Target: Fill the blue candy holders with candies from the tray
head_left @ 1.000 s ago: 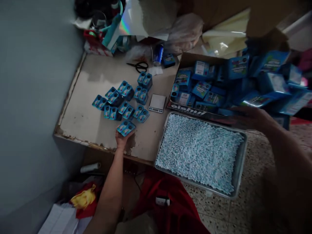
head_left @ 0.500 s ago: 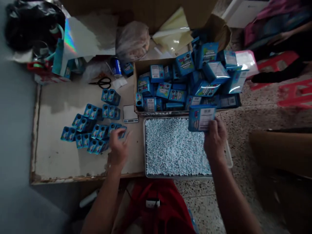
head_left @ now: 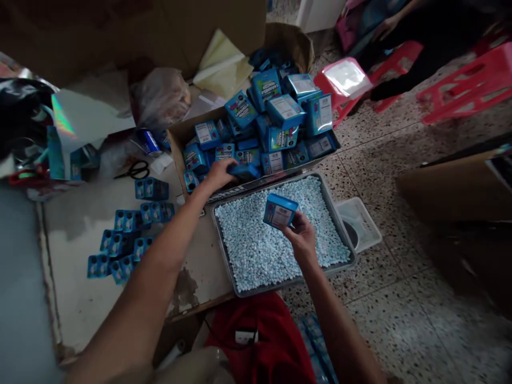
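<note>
My right hand grips a small blue candy box by its lower corner, above a tray filled with pale blue and white pellets. A white label faces up on that box. At the front edge of a cardboard carton, my left hand has its fingers round another blue candy box; the fingertips are partly hidden. Many similar blue boxes are heaped in the carton. More blue boxes with round holes stand in rows on the table's left.
Black scissors, a blue can and plastic bags lie at the back of the table. A clear lid sticks out right of the tray. Red stools and a person's arm are at upper right.
My left hand has gone from the rows of boxes to the carton and taken hold of a box. My right hand's box is tilted differently and farther left. The view has turned.
</note>
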Available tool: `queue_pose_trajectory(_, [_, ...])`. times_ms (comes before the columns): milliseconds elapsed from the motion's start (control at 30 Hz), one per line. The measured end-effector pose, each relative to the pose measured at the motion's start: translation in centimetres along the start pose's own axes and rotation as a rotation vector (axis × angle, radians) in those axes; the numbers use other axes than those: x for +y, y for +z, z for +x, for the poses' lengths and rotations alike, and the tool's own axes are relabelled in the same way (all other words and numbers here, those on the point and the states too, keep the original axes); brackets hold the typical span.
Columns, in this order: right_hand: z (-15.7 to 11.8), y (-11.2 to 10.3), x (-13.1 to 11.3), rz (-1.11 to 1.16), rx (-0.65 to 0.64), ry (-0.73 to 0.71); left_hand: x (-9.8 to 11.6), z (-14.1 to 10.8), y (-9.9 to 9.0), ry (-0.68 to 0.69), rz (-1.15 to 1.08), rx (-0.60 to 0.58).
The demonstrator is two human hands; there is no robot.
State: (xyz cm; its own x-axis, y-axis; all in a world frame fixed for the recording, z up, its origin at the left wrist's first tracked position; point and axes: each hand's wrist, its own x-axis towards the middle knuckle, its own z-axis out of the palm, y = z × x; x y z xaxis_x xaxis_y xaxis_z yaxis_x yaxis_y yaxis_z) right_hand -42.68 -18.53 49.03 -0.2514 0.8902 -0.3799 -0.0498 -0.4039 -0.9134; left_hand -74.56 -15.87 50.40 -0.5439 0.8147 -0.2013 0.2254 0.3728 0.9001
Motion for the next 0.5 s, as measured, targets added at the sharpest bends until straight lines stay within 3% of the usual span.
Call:
queue_pose_trajectory(100, [-0.3, -0.5, -0.3, -0.022, 0.020, -0.024, 0.0, -3.0, -2.8, 0.128, 0.041, 0.048])
queue_pose_trajectory(200, [-0.9, 0.0, -1.8, 0.021, -0.010, -0.030, 0.8, -7.6, -2.6, 0.155, -0.195, 0.087])
queue_pose_trajectory(267, [-1.4, 0.5, -3.1, 0.069, -0.051, -0.002, 1.7, -10.8, -0.8, 0.048, -0.404, 0.095])
queue_pose_trajectory(367, [-1.8, 0.7, -4.5, 0.117, -0.063, 0.134, 2.6, -14.7, 2.4, -0.242, -0.625, 0.085])
queue_pose_trajectory(500, [-1.3, -0.5, -3.8, 0.171, -0.015, 0.386, 1.8, -17.6, 5.1, -0.572, -0.741, 0.082])
